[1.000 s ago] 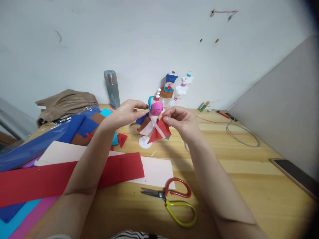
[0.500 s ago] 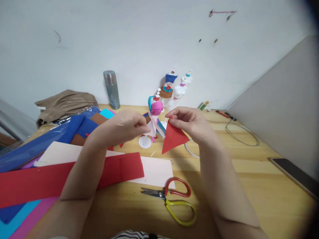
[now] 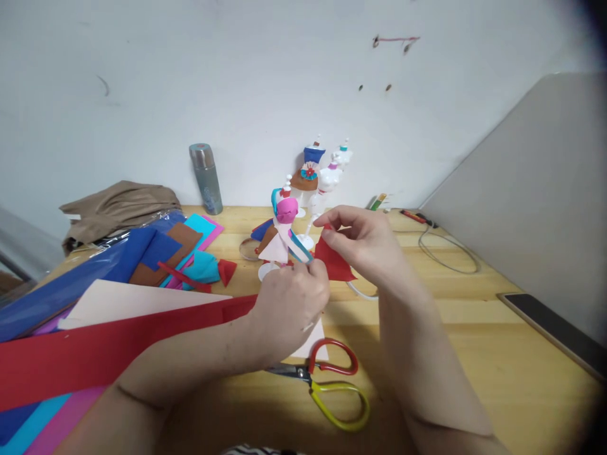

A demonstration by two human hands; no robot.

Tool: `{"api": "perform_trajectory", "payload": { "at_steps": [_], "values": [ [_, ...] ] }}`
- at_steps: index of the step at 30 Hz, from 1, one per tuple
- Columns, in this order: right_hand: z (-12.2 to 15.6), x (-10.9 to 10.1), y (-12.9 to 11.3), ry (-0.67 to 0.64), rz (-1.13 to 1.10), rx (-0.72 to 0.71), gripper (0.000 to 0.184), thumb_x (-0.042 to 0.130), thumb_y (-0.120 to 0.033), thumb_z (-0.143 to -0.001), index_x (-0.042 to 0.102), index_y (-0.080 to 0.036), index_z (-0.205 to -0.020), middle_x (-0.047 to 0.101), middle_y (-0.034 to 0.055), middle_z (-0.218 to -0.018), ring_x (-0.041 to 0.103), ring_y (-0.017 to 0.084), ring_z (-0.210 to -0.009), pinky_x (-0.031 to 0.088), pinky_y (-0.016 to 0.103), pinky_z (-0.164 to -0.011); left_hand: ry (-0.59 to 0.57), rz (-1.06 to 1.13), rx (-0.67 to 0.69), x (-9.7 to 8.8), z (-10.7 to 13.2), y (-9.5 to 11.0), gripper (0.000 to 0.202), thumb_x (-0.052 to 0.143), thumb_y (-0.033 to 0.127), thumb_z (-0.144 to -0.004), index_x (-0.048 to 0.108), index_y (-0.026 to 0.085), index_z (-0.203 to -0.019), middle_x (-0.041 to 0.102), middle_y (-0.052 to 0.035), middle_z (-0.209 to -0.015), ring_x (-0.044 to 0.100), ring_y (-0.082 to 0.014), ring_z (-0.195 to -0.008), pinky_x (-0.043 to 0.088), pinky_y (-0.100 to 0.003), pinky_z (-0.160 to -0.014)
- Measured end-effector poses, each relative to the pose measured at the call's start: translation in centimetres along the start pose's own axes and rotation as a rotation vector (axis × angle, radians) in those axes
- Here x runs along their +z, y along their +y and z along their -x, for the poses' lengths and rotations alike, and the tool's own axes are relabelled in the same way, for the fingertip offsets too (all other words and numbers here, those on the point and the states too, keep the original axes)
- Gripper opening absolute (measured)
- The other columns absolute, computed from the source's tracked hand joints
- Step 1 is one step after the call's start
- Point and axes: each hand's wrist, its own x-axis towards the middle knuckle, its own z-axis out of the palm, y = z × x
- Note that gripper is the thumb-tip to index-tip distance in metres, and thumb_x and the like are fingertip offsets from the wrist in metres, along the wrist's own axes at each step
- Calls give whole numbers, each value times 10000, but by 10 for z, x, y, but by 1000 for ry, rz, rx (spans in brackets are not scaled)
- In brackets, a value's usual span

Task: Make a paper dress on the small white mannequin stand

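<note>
My right hand [image 3: 363, 243] pinches a red triangular piece of cloth-like sheet [image 3: 334, 264] near its top corner, between thumb and fingers. The piece hangs down and bends a little. Closed at its lower left corner is my left hand [image 3: 291, 306], thumb and bent finger pressed together there; the corner itself is hidden. Just behind stands a small white dress form [image 3: 287, 215] wrapped in pink, pale pink and teal. Below my hands lie scissors [image 3: 308, 374] with one red and one yellow handle, their blade tips covered by my left forearm.
Red strip [image 3: 118, 341], pale sheet [image 3: 137, 303] and coloured scraps [image 3: 202, 265] cover the left side. At the back are a flask [image 3: 206, 180], brown cloth [image 3: 121, 212] and more dress forms [image 3: 329, 177]. A phone [image 3: 550, 328] and a cable [image 3: 448, 262] lie right.
My left hand has come right and down, from beside the dress form to the red piece's lower corner. The right hand keeps its pinch. The view has shifted slightly.
</note>
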Motion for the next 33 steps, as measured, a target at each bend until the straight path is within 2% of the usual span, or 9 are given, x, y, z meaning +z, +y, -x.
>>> {"api": "perform_trajectory", "payload": {
  "at_steps": [4, 9, 11, 14, 17, 19, 25, 28, 33],
  "values": [
    [-1, -7, -5, -66, -77, 10, 238, 755, -425, -766, 658, -228, -676, 600, -3, -600, 526, 120, -492, 412, 278, -450, -38, 32, -28, -5, -3, -6, 171, 453, 195, -932, 613, 172, -878, 692, -107, -724, 700, -281, -661, 501, -377, -591],
    [-8, -27, 3, -87, -285, 75, 482, 718, -713, -744, 701, -233, -704, 556, -9, -487, 507, 129, -402, 401, 293, -401, -50, 786, -52, -1, -14, -21, 264, 567, 310, -918, 572, 171, -695, 695, -59, -661, 677, -169, -611, 506, -273, -560],
    [-12, -32, 8, -91, -330, 90, 485, 736, -719, -720, 700, -236, -686, 559, -1, -481, 512, 137, -396, 390, 300, -392, -107, 1058, -109, 2, -21, -25, 249, 644, 313, -888, 602, 149, -706, 712, -57, -668, 691, -142, -621, 541, -250, -597],
    [-16, -35, 13, -64, -319, 69, 429, 741, -672, -743, 719, -244, -716, 620, 18, -587, 525, 131, -413, 397, 308, -399, -207, 1268, -205, 2, -27, -26, 176, 740, 238, -819, 655, 114, -728, 697, -35, -616, 680, -112, -587, 549, -215, -598],
    [-16, -35, 12, 85, -208, 43, 385, 726, -617, -782, 728, -232, -787, 675, 31, -739, 539, 109, -458, 416, 293, -427, -233, 1354, -223, 1, -28, -23, 167, 760, 232, -808, 693, 95, -740, 696, -31, -605, 679, -99, -580, 541, -188, -586],
    [-16, -36, 11, 99, -144, 83, 422, 711, -625, -788, 733, -205, -826, 662, 30, -724, 536, 104, -480, 410, 278, -443, -206, 1395, -201, 4, -26, -22, 219, 759, 288, -817, 704, 88, -746, 704, -40, -620, 686, -97, -591, 539, -181, -585],
    [-17, -41, 17, -370, -227, 166, 428, 781, -611, -712, 679, -200, -652, 514, -11, -545, 430, 101, -498, 310, 271, -469, -184, 1473, -139, 13, -26, -23, 420, 851, 464, -687, 706, 81, -779, 704, -48, -647, 696, -119, -603, 542, -196, -583],
    [-18, -37, 19, -371, -293, 177, 340, 836, -527, -673, 703, -215, -692, 506, -28, -558, 371, 87, -493, 276, 264, -468, -191, 1448, -145, 11, -26, -23, 444, 854, 474, -683, 701, 80, -820, 711, -56, -681, 699, -129, -614, 552, -216, -596],
    [-13, -29, 10, -314, -257, 129, 241, 824, -432, -711, 707, -221, -705, 564, -22, -608, 416, 90, -527, 320, 261, -484, -189, 1422, -168, 6, -25, -23, 479, 899, 475, -611, 663, 104, -801, 690, -36, -651, 691, -139, -583, 554, -217, -555]
  ]
}}
